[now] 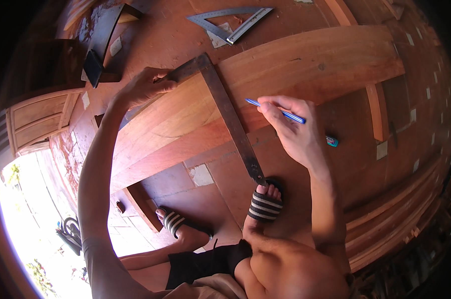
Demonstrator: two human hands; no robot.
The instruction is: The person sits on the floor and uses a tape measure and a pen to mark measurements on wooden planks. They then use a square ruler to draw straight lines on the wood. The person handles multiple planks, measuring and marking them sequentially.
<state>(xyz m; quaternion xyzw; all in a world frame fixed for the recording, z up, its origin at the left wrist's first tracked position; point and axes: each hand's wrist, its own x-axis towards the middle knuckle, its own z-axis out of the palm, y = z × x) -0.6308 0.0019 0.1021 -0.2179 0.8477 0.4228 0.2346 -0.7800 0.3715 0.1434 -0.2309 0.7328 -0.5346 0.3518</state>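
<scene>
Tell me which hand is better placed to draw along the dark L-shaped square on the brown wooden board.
Right, probably: the right hand holds a slim blue-and-white pen over the board, near the square, whose short arm the left hand grips at its end.

Left hand (144, 88) covers one end of the square (230, 119); left forearm (97, 164) hides the board (305, 70)'s left end. Right hand (296, 130) blocks the pen (293, 117)'s middle. Teal item (332, 141) too small to identify, lumber (394, 214) fades into dark at lower right, outdoor area (41, 219) lost in glare.
</scene>
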